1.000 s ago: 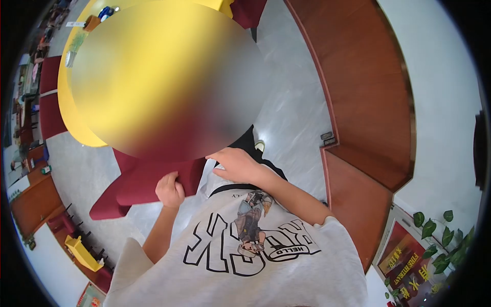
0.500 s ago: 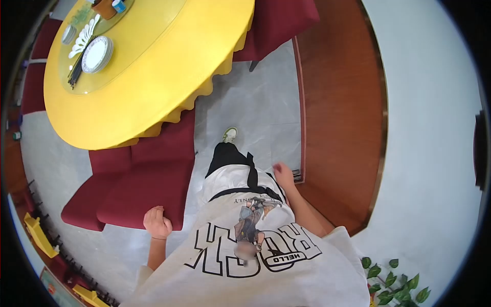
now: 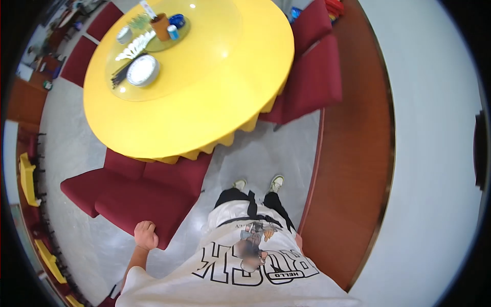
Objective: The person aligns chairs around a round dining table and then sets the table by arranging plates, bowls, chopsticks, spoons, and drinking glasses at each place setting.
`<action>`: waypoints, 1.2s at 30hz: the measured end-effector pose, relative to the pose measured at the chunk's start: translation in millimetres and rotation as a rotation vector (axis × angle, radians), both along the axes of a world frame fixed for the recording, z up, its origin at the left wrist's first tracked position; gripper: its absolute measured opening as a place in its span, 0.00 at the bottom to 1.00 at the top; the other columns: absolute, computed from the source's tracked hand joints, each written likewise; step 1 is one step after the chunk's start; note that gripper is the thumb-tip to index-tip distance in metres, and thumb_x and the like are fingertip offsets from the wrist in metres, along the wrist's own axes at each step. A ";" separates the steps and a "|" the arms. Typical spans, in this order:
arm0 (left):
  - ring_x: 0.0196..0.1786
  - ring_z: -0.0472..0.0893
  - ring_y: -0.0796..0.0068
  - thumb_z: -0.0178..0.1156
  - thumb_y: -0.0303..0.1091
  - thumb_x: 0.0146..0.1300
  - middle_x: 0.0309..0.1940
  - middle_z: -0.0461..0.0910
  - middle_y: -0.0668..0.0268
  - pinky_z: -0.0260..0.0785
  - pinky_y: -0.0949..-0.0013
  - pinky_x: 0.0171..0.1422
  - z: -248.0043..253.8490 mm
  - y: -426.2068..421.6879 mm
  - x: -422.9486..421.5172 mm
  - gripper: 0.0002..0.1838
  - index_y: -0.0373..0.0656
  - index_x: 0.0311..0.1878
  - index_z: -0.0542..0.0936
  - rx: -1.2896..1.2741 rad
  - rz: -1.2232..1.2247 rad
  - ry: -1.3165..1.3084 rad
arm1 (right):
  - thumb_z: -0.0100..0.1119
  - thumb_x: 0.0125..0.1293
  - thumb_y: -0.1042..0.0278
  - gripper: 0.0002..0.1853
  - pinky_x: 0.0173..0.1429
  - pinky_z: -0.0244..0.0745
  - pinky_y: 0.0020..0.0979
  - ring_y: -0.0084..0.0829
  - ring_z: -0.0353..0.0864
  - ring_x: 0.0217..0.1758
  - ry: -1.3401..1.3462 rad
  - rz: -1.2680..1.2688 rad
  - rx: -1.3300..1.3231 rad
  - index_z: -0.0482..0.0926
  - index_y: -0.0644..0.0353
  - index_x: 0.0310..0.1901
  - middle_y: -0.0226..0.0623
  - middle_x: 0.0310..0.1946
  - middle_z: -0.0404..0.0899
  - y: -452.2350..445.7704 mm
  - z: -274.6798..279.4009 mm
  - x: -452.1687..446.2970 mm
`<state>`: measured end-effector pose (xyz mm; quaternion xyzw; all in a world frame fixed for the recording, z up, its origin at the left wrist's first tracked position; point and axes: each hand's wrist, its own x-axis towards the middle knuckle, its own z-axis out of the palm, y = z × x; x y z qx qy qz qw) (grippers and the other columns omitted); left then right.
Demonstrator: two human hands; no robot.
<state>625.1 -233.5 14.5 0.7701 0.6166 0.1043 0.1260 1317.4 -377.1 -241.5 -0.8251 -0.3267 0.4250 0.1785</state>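
Yellow bench [image 3: 204, 102] ahead, red chair [image 3: 151, 202] beside it; left hand [image 3: 147, 235] loosely curled at the chair's edge, grip unclear; right hand [image 3: 299, 241] mostly hidden, can't tell its state; any hold wants even pressure

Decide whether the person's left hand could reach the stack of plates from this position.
Probably not: the left hand is down by the nearest red chair, and that chair plus a stretch of yellow tablecloth lie between it and the stack of plates.
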 end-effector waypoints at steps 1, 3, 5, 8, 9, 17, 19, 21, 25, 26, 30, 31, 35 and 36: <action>0.43 0.79 0.51 0.55 0.33 0.44 0.38 0.79 0.56 0.71 0.51 0.48 -2.5 -5.7 0.2 0.13 0.39 0.34 0.79 -0.016 0.017 0.052 | 0.53 0.72 0.65 0.16 0.56 0.77 0.35 0.38 0.87 0.50 0.013 0.029 0.019 0.85 0.57 0.56 0.49 0.47 0.88 25.5 1.9 8.5; 0.51 0.77 0.48 0.56 0.33 0.46 0.43 0.78 0.53 0.69 0.49 0.58 -6.1 -21.1 1.3 0.14 0.38 0.37 0.79 -0.050 0.096 0.127 | 0.55 0.72 0.65 0.16 0.51 0.78 0.30 0.26 0.86 0.46 0.257 -0.098 0.189 0.85 0.57 0.55 0.39 0.43 0.89 61.5 29.5 27.4; 0.53 0.76 0.47 0.55 0.33 0.48 0.45 0.78 0.52 0.68 0.48 0.61 -8.1 -25.8 6.2 0.14 0.37 0.38 0.78 -0.019 0.187 0.201 | 0.56 0.72 0.65 0.15 0.49 0.78 0.28 0.22 0.85 0.45 0.240 -0.069 0.237 0.85 0.57 0.56 0.35 0.42 0.89 108.6 75.7 21.3; 0.58 0.74 0.47 0.54 0.31 0.53 0.49 0.76 0.51 0.65 0.47 0.68 -5.3 -34.8 23.3 0.15 0.36 0.43 0.77 -0.013 0.336 0.335 | 0.59 0.69 0.66 0.15 0.48 0.80 0.31 0.31 0.88 0.43 0.091 0.098 0.221 0.84 0.58 0.55 0.42 0.38 0.89 140.2 70.5 58.7; 0.59 0.74 0.47 0.54 0.30 0.54 0.50 0.76 0.51 0.65 0.48 0.68 -5.2 -36.1 30.2 0.15 0.36 0.45 0.77 0.029 0.434 0.423 | 0.59 0.69 0.66 0.15 0.48 0.80 0.32 0.31 0.88 0.43 0.065 0.143 0.195 0.84 0.58 0.54 0.43 0.38 0.89 151.0 67.3 70.9; 0.53 0.80 0.49 0.60 0.20 0.47 0.46 0.81 0.54 0.71 0.49 0.58 -37.0 82.8 218.6 0.17 0.39 0.44 0.80 0.156 0.785 0.376 | 0.58 0.68 0.66 0.15 0.48 0.80 0.34 0.37 0.88 0.43 -0.031 0.398 0.086 0.83 0.58 0.54 0.46 0.37 0.88 221.9 71.1 159.2; 0.54 0.79 0.49 0.61 0.20 0.48 0.48 0.81 0.54 0.71 0.51 0.60 -76.0 122.7 302.3 0.24 0.41 0.53 0.80 0.146 0.699 0.140 | 0.58 0.68 0.66 0.15 0.48 0.80 0.35 0.39 0.88 0.43 -0.041 0.443 0.086 0.83 0.59 0.53 0.47 0.37 0.88 233.7 72.6 171.6; 0.56 0.80 0.49 0.58 0.18 0.52 0.51 0.80 0.53 0.73 0.53 0.61 -121.0 144.7 373.8 0.25 0.41 0.57 0.78 0.046 0.636 -0.251 | 0.58 0.68 0.66 0.15 0.48 0.80 0.35 0.41 0.88 0.42 -0.063 0.497 0.082 0.83 0.59 0.53 0.48 0.36 0.88 240.6 77.8 182.3; 0.41 0.84 0.48 0.56 0.26 0.62 0.35 0.84 0.54 0.76 0.50 0.46 -129.9 184.1 465.1 0.19 0.47 0.57 0.77 -0.214 0.307 -0.387 | 0.58 0.68 0.66 0.15 0.48 0.80 0.36 0.44 0.89 0.42 -0.119 0.611 0.072 0.83 0.59 0.53 0.50 0.36 0.87 243.2 88.8 201.6; 0.41 0.84 0.49 0.56 0.28 0.63 0.36 0.85 0.54 0.76 0.51 0.45 -132.1 188.8 468.0 0.15 0.47 0.54 0.79 -0.196 0.265 -0.350 | 0.58 0.67 0.66 0.14 0.48 0.80 0.37 0.44 0.89 0.42 -0.136 0.641 0.066 0.82 0.59 0.53 0.51 0.36 0.87 244.2 91.7 204.4; 0.40 0.86 0.53 0.57 0.25 0.61 0.33 0.86 0.59 0.77 0.53 0.45 -136.3 200.0 477.3 0.14 0.46 0.50 0.80 -0.185 0.435 -0.437 | 0.58 0.67 0.66 0.14 0.48 0.80 0.38 0.47 0.89 0.42 -0.211 0.690 0.051 0.82 0.59 0.52 0.53 0.35 0.87 242.3 116.8 212.5; 0.39 0.86 0.55 0.56 0.23 0.60 0.33 0.87 0.60 0.77 0.55 0.45 -142.0 200.1 479.6 0.14 0.45 0.49 0.80 -0.209 0.485 -0.436 | 0.58 0.67 0.66 0.14 0.48 0.81 0.38 0.48 0.89 0.42 -0.224 0.683 0.054 0.82 0.59 0.52 0.53 0.35 0.87 244.4 125.0 211.0; 0.38 0.87 0.57 0.54 0.21 0.60 0.32 0.87 0.60 0.77 0.57 0.44 -156.2 214.2 483.5 0.14 0.45 0.47 0.81 -0.233 0.578 -0.479 | 0.56 0.72 0.54 0.17 0.50 0.79 0.43 0.52 0.85 0.48 -0.058 0.466 0.069 0.79 0.58 0.53 0.54 0.42 0.84 234.4 125.8 227.5; 0.38 0.87 0.57 0.54 0.21 0.60 0.32 0.87 0.60 0.77 0.57 0.44 -161.6 214.6 486.0 0.14 0.45 0.47 0.81 -0.256 0.583 -0.488 | 0.56 0.72 0.53 0.18 0.51 0.79 0.43 0.51 0.85 0.48 -0.012 0.457 0.043 0.79 0.58 0.53 0.53 0.43 0.84 230.8 112.2 234.7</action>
